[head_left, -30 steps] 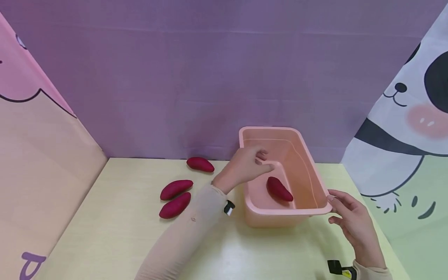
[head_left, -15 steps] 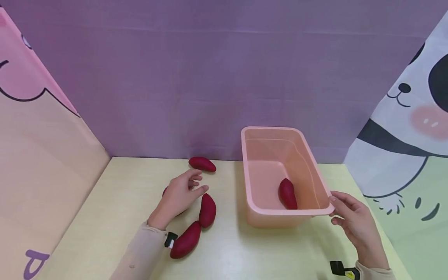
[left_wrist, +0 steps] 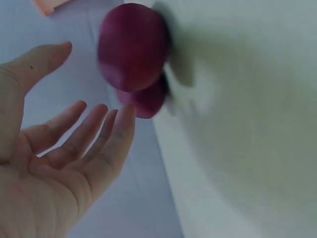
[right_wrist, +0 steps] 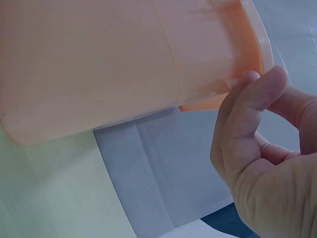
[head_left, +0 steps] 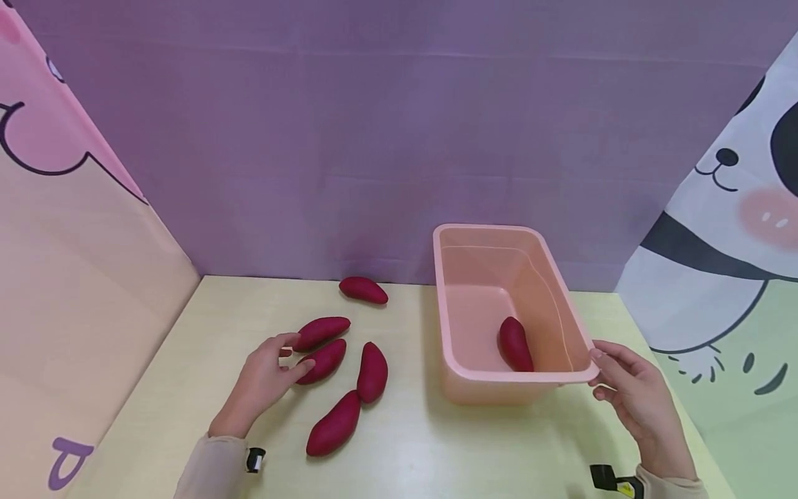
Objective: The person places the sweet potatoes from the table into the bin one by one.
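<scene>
Several dark red sweet potatoes lie on the pale yellow table (head_left: 411,443). My left hand (head_left: 299,353) is open beside two of them, one sweet potato (head_left: 321,333) just past the fingertips and a second sweet potato (head_left: 322,360) at the thumb. In the left wrist view the left hand (left_wrist: 84,84) shows straight fingers close to a sweet potato (left_wrist: 131,47). A pink bin (head_left: 439,298) stands to the right with one sweet potato (head_left: 515,344) inside. My right hand (head_left: 595,374) pinches its near right rim corner; the right wrist view shows the right hand (right_wrist: 262,79) on the pink bin (right_wrist: 124,64).
Other sweet potatoes lie at the back (head_left: 364,290), in the middle (head_left: 373,372) and nearer me (head_left: 334,423). A purple backdrop (head_left: 374,138) closes the far side, with printed cloth panels at left (head_left: 75,277) and right (head_left: 736,242).
My left hand has left the bin and moved left and toward me to the sweet potatoes on the table. The sweet potato in the bin has rolled to the right. The right hand stayed on the rim.
</scene>
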`<state>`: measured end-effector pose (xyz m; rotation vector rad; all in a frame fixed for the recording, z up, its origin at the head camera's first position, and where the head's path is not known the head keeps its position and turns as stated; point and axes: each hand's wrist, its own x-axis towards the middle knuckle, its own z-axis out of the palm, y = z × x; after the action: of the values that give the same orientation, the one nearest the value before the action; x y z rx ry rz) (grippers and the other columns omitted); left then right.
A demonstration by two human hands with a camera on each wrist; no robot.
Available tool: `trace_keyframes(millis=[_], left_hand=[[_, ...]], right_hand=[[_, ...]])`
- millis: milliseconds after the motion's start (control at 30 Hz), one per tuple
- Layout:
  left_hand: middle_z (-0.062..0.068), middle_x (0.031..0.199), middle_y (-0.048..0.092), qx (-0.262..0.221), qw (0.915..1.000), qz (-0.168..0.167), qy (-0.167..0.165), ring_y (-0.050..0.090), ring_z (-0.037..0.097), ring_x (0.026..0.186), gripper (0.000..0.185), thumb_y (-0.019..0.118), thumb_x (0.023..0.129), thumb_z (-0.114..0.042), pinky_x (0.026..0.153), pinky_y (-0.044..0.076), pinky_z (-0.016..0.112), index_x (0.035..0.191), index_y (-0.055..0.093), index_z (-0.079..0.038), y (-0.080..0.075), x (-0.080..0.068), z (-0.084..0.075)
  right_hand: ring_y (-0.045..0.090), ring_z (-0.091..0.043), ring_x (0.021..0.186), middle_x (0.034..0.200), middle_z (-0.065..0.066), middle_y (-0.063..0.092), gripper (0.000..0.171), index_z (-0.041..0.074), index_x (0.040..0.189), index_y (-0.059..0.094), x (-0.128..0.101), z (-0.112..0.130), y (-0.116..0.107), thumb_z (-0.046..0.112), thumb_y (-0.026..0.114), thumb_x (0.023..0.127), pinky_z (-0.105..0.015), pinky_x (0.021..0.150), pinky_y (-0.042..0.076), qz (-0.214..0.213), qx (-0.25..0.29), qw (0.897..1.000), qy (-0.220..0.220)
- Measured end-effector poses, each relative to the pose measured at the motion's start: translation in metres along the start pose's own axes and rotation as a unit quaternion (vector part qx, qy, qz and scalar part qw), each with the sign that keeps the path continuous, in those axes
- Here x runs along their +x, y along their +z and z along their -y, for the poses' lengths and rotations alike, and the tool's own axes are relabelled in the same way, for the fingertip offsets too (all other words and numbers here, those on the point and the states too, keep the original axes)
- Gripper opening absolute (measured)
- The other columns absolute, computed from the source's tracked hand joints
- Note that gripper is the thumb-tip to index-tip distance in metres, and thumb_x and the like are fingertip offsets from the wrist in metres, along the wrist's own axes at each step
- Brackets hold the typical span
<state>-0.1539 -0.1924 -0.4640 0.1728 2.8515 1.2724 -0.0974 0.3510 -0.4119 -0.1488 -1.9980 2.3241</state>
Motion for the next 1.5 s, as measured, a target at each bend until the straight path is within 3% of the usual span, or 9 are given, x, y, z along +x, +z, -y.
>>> trace_keyframes(millis=[367,600,833,1133,1500], left_hand=[[0.021,0.131,0.056,-0.017,0.9993,0.033,-0.003,0.062,0.040,0.111,0.065,0.081,0.087,-0.029,0.087,0.056,0.044,0.137,0.053,0.002,0.014,-0.001,0.023],[0.022,0.131,0.059,-0.016,0.9983,0.042,-0.037,0.061,0.040,0.115,0.070,0.082,0.084,-0.036,0.090,0.053,0.047,0.136,0.054,0.003,0.017,-0.002,0.029],[0.021,0.127,0.062,-0.075,0.9923,0.059,-0.078,0.062,0.036,0.114,0.075,0.082,0.083,-0.041,0.084,0.055,0.039,0.136,0.053,0.003,0.018,-0.001,0.035],[0.020,0.121,0.063,-0.169,0.9782,0.058,-0.106,0.066,0.028,0.106,0.068,0.082,0.085,-0.029,0.077,0.058,0.032,0.134,0.053,0.007,0.019,-0.002,0.035],[0.017,0.121,0.065,-0.138,0.9843,0.043,-0.102,0.064,0.030,0.109,0.064,0.082,0.085,-0.031,0.078,0.054,0.028,0.131,0.057,0.005,0.019,-0.002,0.035]], right_hand=[[0.065,-0.012,0.066,0.089,0.000,0.070,0.020,0.017,0.106,0.074,0.000,0.000,0.000,0.005,0.059,0.101,-0.023,0.052,0.053,-0.001,-0.014,1.000,0.000],[0.064,-0.011,0.067,0.089,0.002,0.070,0.017,0.017,0.107,0.073,-0.001,-0.001,0.001,0.008,0.060,0.101,-0.023,0.052,0.053,-0.002,-0.030,1.000,-0.002],[0.064,-0.012,0.067,0.089,0.001,0.069,0.018,0.018,0.106,0.073,-0.001,0.000,0.000,0.007,0.060,0.101,-0.023,0.052,0.053,-0.001,-0.024,1.000,-0.002],[0.064,-0.011,0.067,0.089,0.001,0.070,0.019,0.018,0.107,0.074,-0.001,0.000,0.001,0.007,0.060,0.101,-0.023,0.052,0.053,0.001,-0.023,1.000,-0.002],[0.064,-0.012,0.068,0.089,0.001,0.070,0.020,0.017,0.106,0.074,-0.001,-0.001,0.000,0.006,0.059,0.101,-0.024,0.052,0.053,-0.005,-0.021,1.000,-0.001]])
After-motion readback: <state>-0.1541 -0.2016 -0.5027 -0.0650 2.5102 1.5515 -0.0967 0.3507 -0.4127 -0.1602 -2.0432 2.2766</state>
